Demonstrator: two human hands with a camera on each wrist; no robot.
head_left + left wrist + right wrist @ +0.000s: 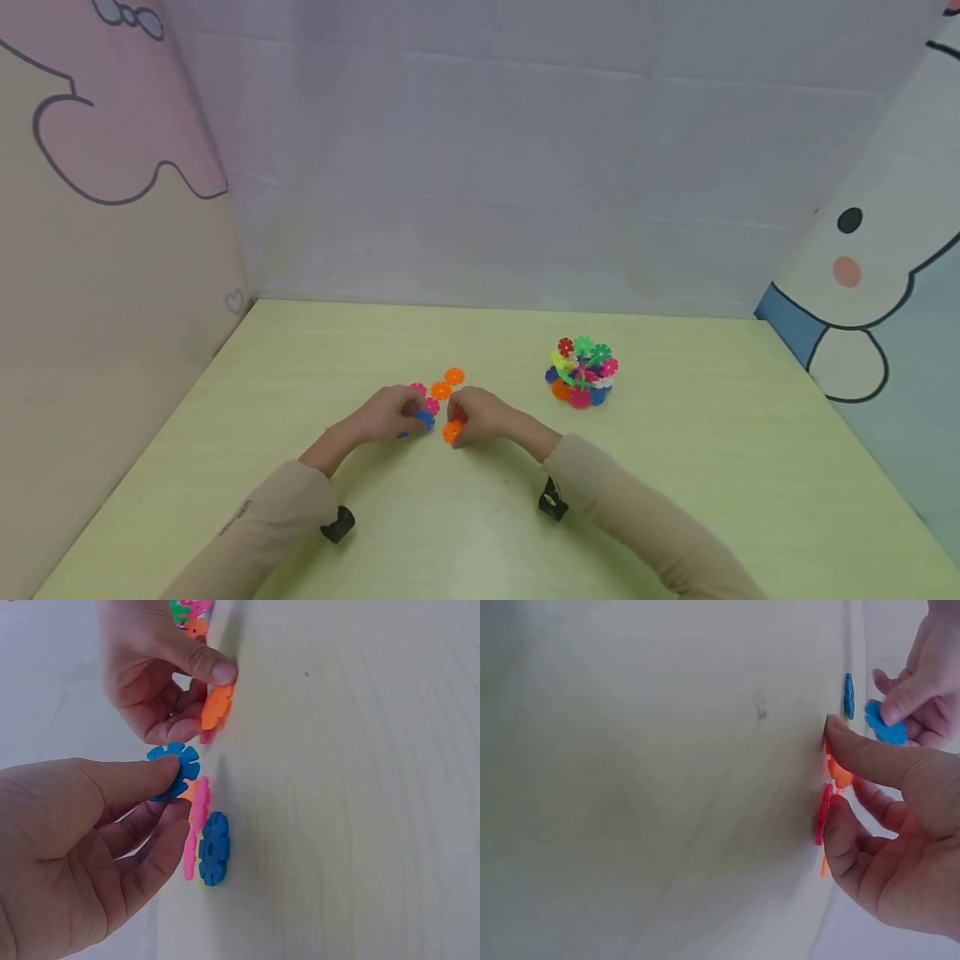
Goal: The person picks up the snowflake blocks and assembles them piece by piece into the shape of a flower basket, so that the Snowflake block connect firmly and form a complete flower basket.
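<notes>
My left hand (390, 412) pinches a blue snowflake disc (184, 772) between thumb and fingers, held above the table in the left wrist view. My right hand (482, 413) grips an orange snowflake disc (217, 707) at its edge, low over the tabletop and just across from the left hand. Another blue disc (215, 849) lies below the left fingers, beside pink discs (199, 806). Between and beyond the hands, orange discs (441, 390) and a pink disc (432, 406) lie on the table. Close by the right fingertips shows a red-pink disc (823, 815).
Farther back to the right, a ball-like cluster of joined multicoloured snowflake discs (580, 397) sits on the pale yellow table (712, 467). A white cloth wall (480, 167) rises behind, with printed panels at both sides. Dark wrist cameras hang under both sleeves.
</notes>
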